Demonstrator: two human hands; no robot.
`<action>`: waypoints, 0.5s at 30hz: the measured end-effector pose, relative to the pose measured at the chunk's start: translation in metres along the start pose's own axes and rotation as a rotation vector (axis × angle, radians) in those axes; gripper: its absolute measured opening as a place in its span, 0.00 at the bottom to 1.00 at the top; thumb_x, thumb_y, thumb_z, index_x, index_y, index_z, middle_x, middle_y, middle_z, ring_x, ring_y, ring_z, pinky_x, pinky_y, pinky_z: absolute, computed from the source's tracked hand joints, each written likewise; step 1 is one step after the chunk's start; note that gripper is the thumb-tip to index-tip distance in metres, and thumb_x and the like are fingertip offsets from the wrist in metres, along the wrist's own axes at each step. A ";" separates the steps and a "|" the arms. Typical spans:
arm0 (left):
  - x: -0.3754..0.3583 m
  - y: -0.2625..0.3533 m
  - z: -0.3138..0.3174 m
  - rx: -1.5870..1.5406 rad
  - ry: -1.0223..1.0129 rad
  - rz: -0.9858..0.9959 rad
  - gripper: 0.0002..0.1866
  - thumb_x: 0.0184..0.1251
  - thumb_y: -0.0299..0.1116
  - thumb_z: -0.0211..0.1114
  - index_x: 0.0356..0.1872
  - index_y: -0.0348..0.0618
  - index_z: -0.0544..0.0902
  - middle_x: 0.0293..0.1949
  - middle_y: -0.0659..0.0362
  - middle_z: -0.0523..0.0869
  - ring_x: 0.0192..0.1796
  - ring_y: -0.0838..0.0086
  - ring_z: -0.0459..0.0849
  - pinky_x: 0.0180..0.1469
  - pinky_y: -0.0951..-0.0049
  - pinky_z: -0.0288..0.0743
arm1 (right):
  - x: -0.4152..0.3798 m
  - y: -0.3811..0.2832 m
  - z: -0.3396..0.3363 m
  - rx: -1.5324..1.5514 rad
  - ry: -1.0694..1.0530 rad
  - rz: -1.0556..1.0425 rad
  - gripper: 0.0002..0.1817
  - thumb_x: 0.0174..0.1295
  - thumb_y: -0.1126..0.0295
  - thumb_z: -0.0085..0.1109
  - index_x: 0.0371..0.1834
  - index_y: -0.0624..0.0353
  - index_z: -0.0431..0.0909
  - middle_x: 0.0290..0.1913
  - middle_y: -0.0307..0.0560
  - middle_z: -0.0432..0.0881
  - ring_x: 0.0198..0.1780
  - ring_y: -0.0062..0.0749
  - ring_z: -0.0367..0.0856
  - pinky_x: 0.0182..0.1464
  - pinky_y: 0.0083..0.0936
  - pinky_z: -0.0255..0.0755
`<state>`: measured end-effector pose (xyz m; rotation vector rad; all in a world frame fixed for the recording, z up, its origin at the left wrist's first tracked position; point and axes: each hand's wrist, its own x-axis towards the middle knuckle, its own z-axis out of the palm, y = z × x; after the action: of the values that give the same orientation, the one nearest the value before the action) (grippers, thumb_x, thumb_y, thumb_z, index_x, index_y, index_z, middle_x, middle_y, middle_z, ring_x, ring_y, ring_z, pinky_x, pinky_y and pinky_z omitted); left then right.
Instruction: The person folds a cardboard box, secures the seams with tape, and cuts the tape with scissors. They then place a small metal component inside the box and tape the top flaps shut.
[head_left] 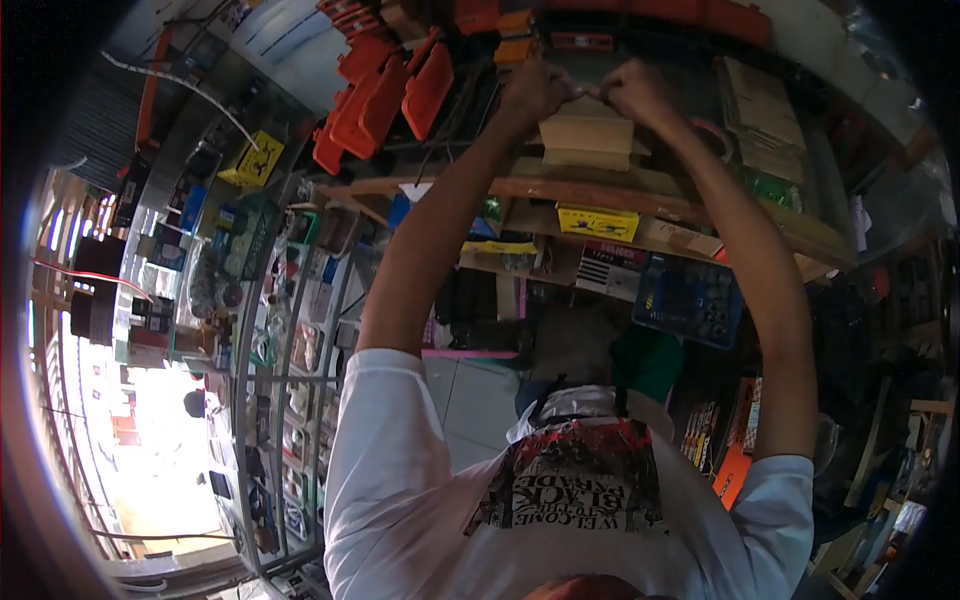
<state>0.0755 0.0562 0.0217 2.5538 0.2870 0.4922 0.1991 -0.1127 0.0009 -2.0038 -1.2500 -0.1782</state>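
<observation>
A small brown cardboard box rests on the wooden workbench ahead of me. At its far edge my left hand is closed, with thumb and finger pinched towards the middle. My right hand meets it from the other side, its fingers also pinched at the box's upper edge. The fingertips of both hands nearly touch. Exactly which flap or edge each hand grips is too small to make out. Both forearms reach over the front of the bench.
Orange plastic cases stand left of the box. Flattened cardboard pieces are stacked at right, near a roll of tape. On the shelf below are a yellow box and a blue tray. A glass display case stands left.
</observation>
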 end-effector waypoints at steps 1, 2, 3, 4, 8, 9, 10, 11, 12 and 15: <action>-0.005 0.002 -0.004 -0.035 -0.026 0.010 0.19 0.68 0.48 0.71 0.41 0.40 0.90 0.32 0.49 0.89 0.35 0.67 0.88 0.42 0.63 0.80 | 0.001 0.002 0.000 0.086 0.036 -0.038 0.18 0.63 0.52 0.66 0.33 0.58 0.91 0.24 0.55 0.85 0.26 0.45 0.83 0.35 0.39 0.76; -0.010 0.005 -0.008 -0.069 -0.053 0.020 0.22 0.71 0.49 0.68 0.45 0.37 0.88 0.33 0.47 0.88 0.36 0.67 0.86 0.42 0.64 0.79 | 0.002 0.005 -0.003 0.091 0.008 0.004 0.20 0.65 0.50 0.65 0.35 0.58 0.90 0.26 0.55 0.85 0.27 0.43 0.83 0.36 0.38 0.76; -0.014 0.006 -0.008 -0.100 0.010 0.043 0.21 0.73 0.48 0.66 0.45 0.36 0.88 0.33 0.47 0.88 0.35 0.67 0.86 0.42 0.64 0.79 | -0.001 -0.002 -0.009 0.097 -0.019 0.048 0.22 0.67 0.48 0.64 0.37 0.58 0.90 0.27 0.55 0.86 0.28 0.40 0.82 0.37 0.37 0.75; -0.018 0.008 -0.007 -0.133 0.072 0.068 0.21 0.75 0.47 0.64 0.46 0.35 0.87 0.33 0.47 0.88 0.35 0.67 0.86 0.43 0.64 0.79 | -0.004 -0.006 -0.015 0.101 -0.045 0.093 0.23 0.68 0.47 0.62 0.39 0.58 0.90 0.28 0.55 0.86 0.28 0.37 0.82 0.37 0.36 0.74; -0.040 0.036 -0.012 -0.263 0.310 0.080 0.18 0.77 0.41 0.59 0.47 0.34 0.87 0.35 0.43 0.89 0.38 0.51 0.89 0.45 0.60 0.80 | -0.009 0.006 -0.033 0.310 -0.028 0.146 0.25 0.75 0.47 0.56 0.47 0.60 0.88 0.32 0.50 0.87 0.35 0.28 0.81 0.44 0.33 0.74; -0.044 0.040 -0.015 -0.195 0.323 0.151 0.19 0.78 0.42 0.58 0.48 0.34 0.86 0.39 0.43 0.89 0.43 0.51 0.89 0.48 0.59 0.80 | -0.011 0.004 -0.043 0.351 -0.036 0.152 0.24 0.76 0.49 0.55 0.50 0.61 0.87 0.37 0.47 0.88 0.39 0.26 0.81 0.47 0.30 0.74; -0.049 0.044 -0.019 -0.127 0.335 0.216 0.20 0.78 0.43 0.57 0.50 0.35 0.86 0.44 0.43 0.88 0.47 0.52 0.88 0.51 0.58 0.79 | -0.018 -0.003 -0.055 0.395 -0.049 0.157 0.23 0.77 0.51 0.55 0.52 0.62 0.86 0.41 0.43 0.89 0.44 0.23 0.81 0.51 0.26 0.73; -0.052 0.047 -0.020 -0.057 0.348 0.279 0.21 0.79 0.44 0.56 0.52 0.36 0.85 0.48 0.43 0.88 0.52 0.52 0.87 0.54 0.57 0.78 | -0.024 -0.009 -0.062 0.440 -0.064 0.163 0.23 0.78 0.53 0.55 0.55 0.63 0.85 0.46 0.40 0.89 0.48 0.20 0.82 0.55 0.23 0.73; -0.054 0.049 -0.019 0.040 0.334 0.361 0.21 0.79 0.45 0.56 0.55 0.37 0.84 0.53 0.44 0.86 0.56 0.52 0.85 0.57 0.54 0.77 | -0.028 -0.010 -0.065 0.461 -0.060 0.162 0.23 0.77 0.53 0.55 0.55 0.63 0.85 0.45 0.40 0.89 0.47 0.22 0.82 0.54 0.24 0.74; -0.063 0.049 -0.010 0.329 0.251 0.492 0.24 0.79 0.47 0.54 0.64 0.41 0.79 0.65 0.43 0.79 0.68 0.50 0.76 0.65 0.49 0.72 | -0.036 -0.004 -0.075 0.486 -0.070 0.138 0.23 0.76 0.52 0.56 0.55 0.63 0.85 0.45 0.43 0.89 0.46 0.27 0.84 0.53 0.28 0.75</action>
<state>0.0196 0.0010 0.0377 2.8837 -0.2029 1.0263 0.1971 -0.1864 0.0385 -1.6712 -1.0677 0.2441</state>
